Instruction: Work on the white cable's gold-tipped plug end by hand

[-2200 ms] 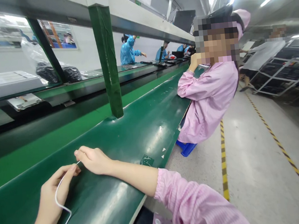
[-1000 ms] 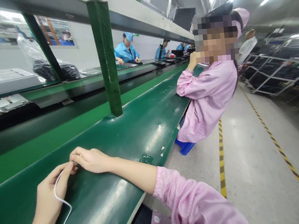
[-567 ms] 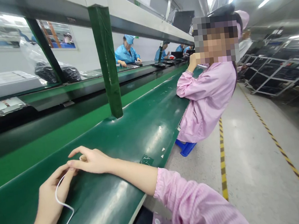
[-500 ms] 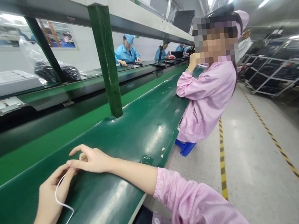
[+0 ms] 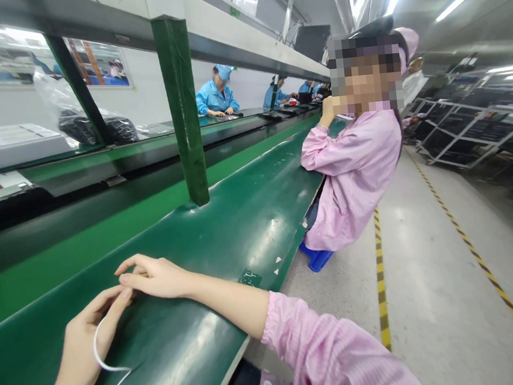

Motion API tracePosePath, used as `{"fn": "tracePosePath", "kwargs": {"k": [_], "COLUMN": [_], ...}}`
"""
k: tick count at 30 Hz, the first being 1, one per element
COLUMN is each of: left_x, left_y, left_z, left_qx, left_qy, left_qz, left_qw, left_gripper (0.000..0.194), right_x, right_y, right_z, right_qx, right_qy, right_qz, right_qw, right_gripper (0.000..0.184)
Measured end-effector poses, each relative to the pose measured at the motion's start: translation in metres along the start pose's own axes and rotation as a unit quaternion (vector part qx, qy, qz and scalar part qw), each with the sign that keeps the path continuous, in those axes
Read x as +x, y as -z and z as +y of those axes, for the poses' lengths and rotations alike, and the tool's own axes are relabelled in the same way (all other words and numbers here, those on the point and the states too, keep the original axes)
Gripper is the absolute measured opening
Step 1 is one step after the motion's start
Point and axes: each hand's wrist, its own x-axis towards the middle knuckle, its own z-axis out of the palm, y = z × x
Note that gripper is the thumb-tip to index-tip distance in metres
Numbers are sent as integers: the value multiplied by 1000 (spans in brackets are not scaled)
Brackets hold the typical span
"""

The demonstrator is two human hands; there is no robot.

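My left hand (image 5: pixel 87 336) is over the near left part of the green-topped workbench, thumb and fingers closed in a pinch. A thin white cable (image 5: pixel 98 348) comes out from between these fingers, bends in a loop beside the palm and runs down past the lower picture edge. My right hand (image 5: pixel 158 277) meets it from the right, the thumb touching the left fingertips and the fingers curled over. Whatever lies between the fingertips is hidden.
The green bench (image 5: pixel 241 218) stretches away to the right, with a green post (image 5: pixel 181 115) rising from it. A co-worker in pink (image 5: pixel 349 171) sits farther along on a blue stool (image 5: pixel 320 259). Across the line, people in blue (image 5: pixel 215 96) work. Overhead runs a shelf beam (image 5: pixel 242 39).
The view has shifted slightly. My hands stay together at nearly the same spot; a pale bit visible between the right fingers before is now hidden. The cable's loop has shifted a little.
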Motion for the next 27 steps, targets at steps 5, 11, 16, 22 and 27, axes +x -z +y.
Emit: {"fn": "tracePosePath", "kwargs": {"k": [5, 11, 16, 22, 27], "left_x": [1, 4, 4, 4, 2], "left_y": [-2, -3, -3, -4, -5], "left_z": [4, 4, 3, 13, 22], "left_qx": [-55, -53, -76, -103, -117], "left_qy": [128, 175, 168, 203, 212], "left_qz": [-9, 89, 147, 154, 145], "left_qw": [990, 979, 972, 962, 959], "left_gripper": [57, 49, 44, 48, 54], "right_x": [6, 9, 11, 14, 12], "right_y": [-4, -6, -6, -8, -10], "right_z": [11, 12, 15, 23, 22], "right_qx": [67, 73, 32, 3, 114], "right_qy": [-9, -12, 33, 63, 28], "right_qz": [55, 67, 28, 22, 9], "right_qw": [996, 995, 999, 998, 993], "right_gripper": [14, 17, 13, 9, 15]}}
